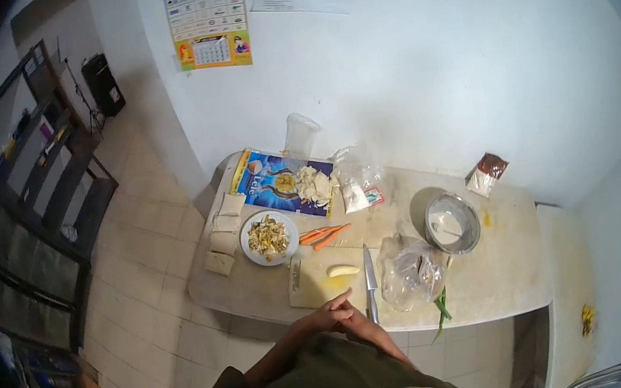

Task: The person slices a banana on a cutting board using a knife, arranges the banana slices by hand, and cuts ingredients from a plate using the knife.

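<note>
My left hand (pixel 331 315) and my right hand (pixel 349 316) meet at the table's front edge, fingers pressed together, just in front of the cutting board (pixel 310 287). Whether anything lies between them is hidden. On the board rests a pale yellow, curved piece (pixel 343 270) that looks like a peeled banana. A knife (pixel 369 276) lies to the right of the board, its blade pointing away from me. Beyond the board are several carrots (pixel 323 236). A white plate (pixel 245 250) holds chopped yellowish food (pixel 268 237).
Dough squares (pixel 224 242) line the table's left side. Pale torn pieces (pixel 314 184) lie on blue printed packaging (pixel 264 192). A metal bowl (pixel 475 224) with white contents, a clear plastic bag (pixel 406 275), green stalks (pixel 442 308) and a brown-and-white packet (pixel 488 174) occupy the right.
</note>
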Tool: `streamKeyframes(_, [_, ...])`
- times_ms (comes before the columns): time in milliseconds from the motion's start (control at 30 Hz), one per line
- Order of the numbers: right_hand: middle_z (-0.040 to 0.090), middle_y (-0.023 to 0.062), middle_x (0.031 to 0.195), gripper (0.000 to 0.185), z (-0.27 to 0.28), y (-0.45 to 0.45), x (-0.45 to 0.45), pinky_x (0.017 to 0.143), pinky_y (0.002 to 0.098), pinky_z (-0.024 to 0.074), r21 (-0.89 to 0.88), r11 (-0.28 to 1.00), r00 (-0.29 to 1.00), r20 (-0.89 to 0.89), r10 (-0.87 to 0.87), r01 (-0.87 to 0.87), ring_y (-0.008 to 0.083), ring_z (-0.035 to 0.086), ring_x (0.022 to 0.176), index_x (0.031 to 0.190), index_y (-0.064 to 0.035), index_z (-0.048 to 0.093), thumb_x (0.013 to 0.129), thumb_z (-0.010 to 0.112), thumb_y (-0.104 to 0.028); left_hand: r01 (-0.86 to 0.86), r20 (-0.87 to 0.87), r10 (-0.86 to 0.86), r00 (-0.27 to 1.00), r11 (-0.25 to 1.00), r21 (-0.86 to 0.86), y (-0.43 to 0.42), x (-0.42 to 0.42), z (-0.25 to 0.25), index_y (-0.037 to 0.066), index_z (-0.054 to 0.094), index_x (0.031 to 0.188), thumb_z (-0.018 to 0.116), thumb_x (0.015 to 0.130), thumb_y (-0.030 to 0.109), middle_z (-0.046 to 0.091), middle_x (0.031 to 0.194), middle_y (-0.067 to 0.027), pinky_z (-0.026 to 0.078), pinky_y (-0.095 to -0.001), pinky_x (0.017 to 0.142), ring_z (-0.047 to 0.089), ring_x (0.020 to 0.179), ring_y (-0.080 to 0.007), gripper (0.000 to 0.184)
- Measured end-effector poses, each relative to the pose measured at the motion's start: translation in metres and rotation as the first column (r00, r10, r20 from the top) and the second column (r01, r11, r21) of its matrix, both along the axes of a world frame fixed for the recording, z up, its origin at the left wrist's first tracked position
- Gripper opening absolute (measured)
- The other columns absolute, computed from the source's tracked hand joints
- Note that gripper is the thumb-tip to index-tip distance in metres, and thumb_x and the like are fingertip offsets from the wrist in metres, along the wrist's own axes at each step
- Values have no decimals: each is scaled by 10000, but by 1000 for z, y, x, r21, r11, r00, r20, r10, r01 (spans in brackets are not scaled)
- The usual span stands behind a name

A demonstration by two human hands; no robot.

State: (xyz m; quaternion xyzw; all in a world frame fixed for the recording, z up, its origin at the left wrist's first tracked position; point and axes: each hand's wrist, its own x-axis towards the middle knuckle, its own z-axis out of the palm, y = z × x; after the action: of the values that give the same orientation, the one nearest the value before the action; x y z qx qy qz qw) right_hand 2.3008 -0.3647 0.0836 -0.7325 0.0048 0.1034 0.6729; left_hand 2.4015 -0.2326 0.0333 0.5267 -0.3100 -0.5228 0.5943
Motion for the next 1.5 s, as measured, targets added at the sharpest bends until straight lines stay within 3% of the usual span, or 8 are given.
streamKeyframes(367, [596, 55, 865, 151, 20, 11, -4, 605, 317, 494, 62, 981, 879, -457, -137, 186, 158, 576, 728, 954, -60, 570, 1012, 472, -159, -2, 48, -5, 999, 990, 138, -2, -14, 32, 20, 445, 1482, 450, 1021, 164, 618, 1232, -61, 403, -270, 1011, 539, 1113, -109, 483])
streamKeyframes(400, [573, 52, 803, 136, 31, 21, -5, 591, 325, 489, 123, 965, 948, -252, -195, 231, 159, 557, 678, 924, -71, 551, 1000, 505, -174, -3, 58, -5, 998, 989, 147, 0, -15, 37, 13, 451, 1473, 449, 1019, 160, 624, 1224, -70, 412, -275, 1004, 546, 1105, -114, 477])
streamKeyframes(767, [627, 113, 831, 235, -18, 10, -11, 640, 370, 510, -25, 994, 935, -339, -107, 105, 234, 629, 750, 1015, -26, 580, 947, 599, -250, -221, 385, 224, 895, 974, -53, -3, -32, -40, -51, 533, 1349, 478, 986, 150, 683, 1114, -167, 506, -331, 925, 634, 1019, -182, 419])
streamKeyframes(1167, [657, 166, 937, 364, -71, -1, -12, 702, 377, 529, -190, 981, 877, -476, -57, -39, 274, 656, 847, 1100, 1, 596, 878, 697, -270, -260, 263, 193, 945, 933, 249, 14, -39, -33, -22, 573, 1247, 596, 966, 365, 695, 1092, -207, 543, -379, 862, 679, 987, -283, 479])
streamKeyframes(1267, [664, 179, 963, 402, -108, -22, -12, 717, 379, 534, -366, 925, 864, -493, -102, -100, 285, 663, 871, 1121, 7, 600, 861, 722, -275, -218, 554, -87, 828, 860, 461, 43, -26, 36, 13, 602, 1168, 647, 911, 507, 702, 1043, -182, 537, -476, 851, 679, 968, -342, 559])
streamKeyframes(1367, [651, 279, 1047, 533, -166, -61, -33, 796, 467, 541, -788, 557, 961, 268, -70, 261, 426, 660, 967, 1175, 51, 581, 869, 726, -361, -669, 975, -208, -75, 736, 105, 70, -45, -60, 104, 680, 974, 683, 773, 485, 686, 965, -104, 507, -563, 821, 667, 957, -317, 430])
streamKeyframes(1400, [611, 345, 1110, 671, -154, -67, -32, 875, 545, 509, -940, 338, 995, 20, -99, 52, 514, 609, 1030, 1199, 106, 518, 866, 726, -438, -676, 988, -90, 124, 721, 151, 82, -42, -64, 87, 671, 1016, 689, 786, 450, 684, 1002, -125, 504, -545, 849, 660, 988, -325, 431])
streamKeyframes(1500, [580, 396, 1143, 923, -150, -81, -39, 897, 549, 502, -899, 416, 895, -64, -442, 141, 527, 595, 1082, 1251, 138, 437, 765, 783, -565, -683, 792, 79, 605, 563, 465, 119, -23, -29, 40, 623, 1181, 711, 823, 386, 678, 1123, -180, 492, -505, 932, 638, 1084, -357, 505])
